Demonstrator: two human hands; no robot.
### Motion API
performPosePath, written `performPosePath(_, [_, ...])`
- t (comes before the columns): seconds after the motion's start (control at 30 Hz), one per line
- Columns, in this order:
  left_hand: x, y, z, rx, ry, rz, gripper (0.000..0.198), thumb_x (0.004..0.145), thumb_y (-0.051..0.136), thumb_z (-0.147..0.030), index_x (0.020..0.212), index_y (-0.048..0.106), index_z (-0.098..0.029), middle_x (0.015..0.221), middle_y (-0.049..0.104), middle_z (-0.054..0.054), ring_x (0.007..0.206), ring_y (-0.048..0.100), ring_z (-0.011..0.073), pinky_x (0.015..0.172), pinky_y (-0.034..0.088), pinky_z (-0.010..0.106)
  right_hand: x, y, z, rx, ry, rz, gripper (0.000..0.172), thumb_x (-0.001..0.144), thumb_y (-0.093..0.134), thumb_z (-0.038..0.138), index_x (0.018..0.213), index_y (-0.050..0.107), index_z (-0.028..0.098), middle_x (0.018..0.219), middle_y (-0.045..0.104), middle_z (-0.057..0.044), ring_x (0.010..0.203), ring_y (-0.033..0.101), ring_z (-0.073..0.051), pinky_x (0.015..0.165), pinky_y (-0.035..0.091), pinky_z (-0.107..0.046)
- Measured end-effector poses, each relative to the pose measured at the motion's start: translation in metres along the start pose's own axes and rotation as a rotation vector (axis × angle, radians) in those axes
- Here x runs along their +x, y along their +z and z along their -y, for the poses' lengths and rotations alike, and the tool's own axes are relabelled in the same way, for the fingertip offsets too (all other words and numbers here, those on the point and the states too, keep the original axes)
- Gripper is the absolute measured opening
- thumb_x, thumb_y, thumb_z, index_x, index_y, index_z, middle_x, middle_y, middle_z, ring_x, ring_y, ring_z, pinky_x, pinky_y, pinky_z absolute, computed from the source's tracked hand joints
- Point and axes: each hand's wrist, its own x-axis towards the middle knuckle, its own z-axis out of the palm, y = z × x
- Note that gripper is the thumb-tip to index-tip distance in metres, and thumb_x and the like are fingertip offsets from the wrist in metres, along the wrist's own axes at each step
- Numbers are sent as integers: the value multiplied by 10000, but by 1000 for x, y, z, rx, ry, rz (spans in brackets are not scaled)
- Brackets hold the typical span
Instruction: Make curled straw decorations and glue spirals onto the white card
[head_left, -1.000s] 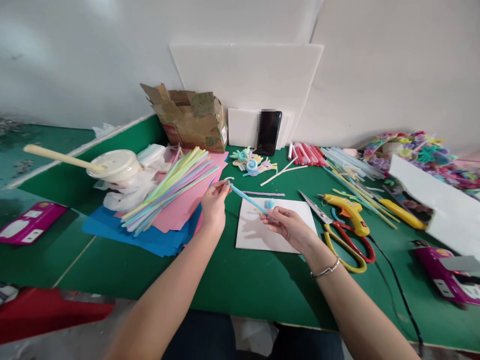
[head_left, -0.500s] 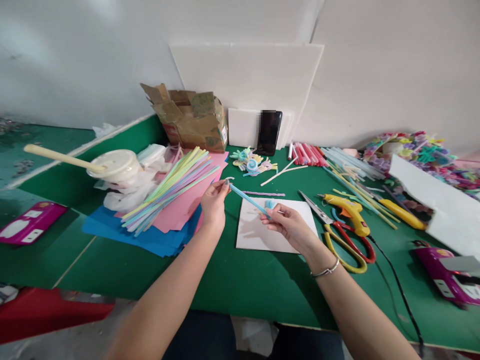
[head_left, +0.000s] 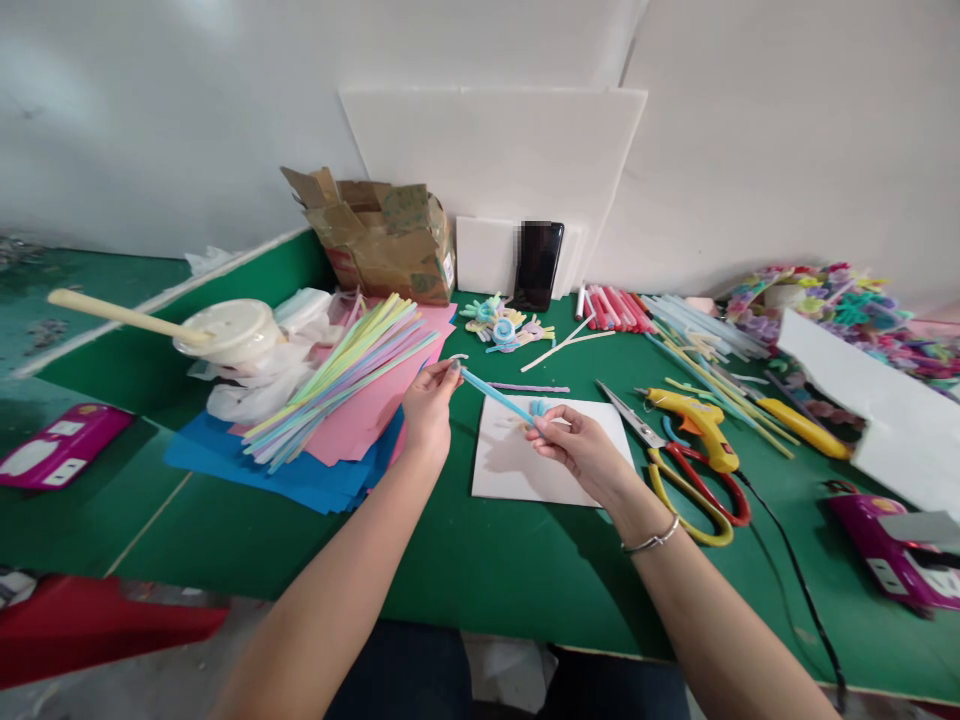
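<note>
A light-blue pipe cleaner (head_left: 496, 396) is stretched between my two hands, above the table. My left hand (head_left: 430, 405) pinches its far end, where a short pale tip sticks out past the fingers. My right hand (head_left: 574, 445) is closed on the near end, and a small blue curl shows just over the fingers. Below the right hand lies a white board (head_left: 525, 475), with the hands' shadow on it. Behind the board is a single purple pipe cleaner (head_left: 529, 387). Farther back sits a cluster of finished pastel pipe-cleaner shapes (head_left: 504, 325).
Scissors (head_left: 675, 470) and a yellow glue gun (head_left: 697, 420) with a cord lie at right. Pastel pipe cleaners (head_left: 345, 380) rest on pink and blue sheets at left. A cardboard box (head_left: 397, 245), a lidded cup (head_left: 229, 328) and a phone (head_left: 538, 265) stand behind.
Almost nothing differs. The right hand has shifted very slightly, with the blue pipe cleaner still held between both hands.
</note>
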Motion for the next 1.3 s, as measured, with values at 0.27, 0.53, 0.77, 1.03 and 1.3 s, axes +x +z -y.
performPosePath(0.27, [-2, 1, -1, 20, 10, 2, 227, 499, 813, -220, 652, 660, -151, 656, 652, 0, 635, 595, 94, 698, 490, 251, 1, -3, -1, -83, -56, 7, 369, 546, 814, 433, 679, 586, 175, 713, 706, -21, 619, 646, -80, 636, 552, -178])
performPosePath(0.53, [-2, 0, -1, 56, 31, -29, 216, 530, 802, -226, 669, 657, -148, 662, 656, 6, 640, 602, 100, 709, 494, 258, 2, -3, -13, -824, -652, -178, 255, 765, 649, 327, 993, 650, 212, 761, 611, -30, 652, 582, -154, 629, 551, -320])
performPosePath(0.77, [-1, -3, 0, 57, 33, -33, 208, 539, 798, -233, 667, 659, -146, 679, 658, 13, 645, 600, 102, 721, 493, 267, 2, -7, -17, -1265, -850, -166, 323, 869, 530, 343, 1149, 625, 212, 831, 614, -72, 655, 575, -167, 618, 510, -301])
performPosePath(1.03, [-1, -2, 0, 27, -2, -37, 233, 509, 819, -229, 653, 655, -148, 668, 656, 0, 637, 600, 83, 691, 495, 232, 1, -6, -16, -1289, -942, -239, 338, 922, 431, 331, 1075, 676, 155, 788, 647, -98, 678, 606, -198, 630, 478, -311])
performPosePath(1.3, [-1, -1, 1, 10, -26, -54, 231, 496, 820, -210, 653, 664, -144, 671, 652, 1, 643, 595, 83, 698, 487, 237, 0, -5, -16, -1156, -876, -274, 311, 908, 439, 323, 1002, 710, 202, 776, 670, -75, 632, 599, -175, 594, 468, -288])
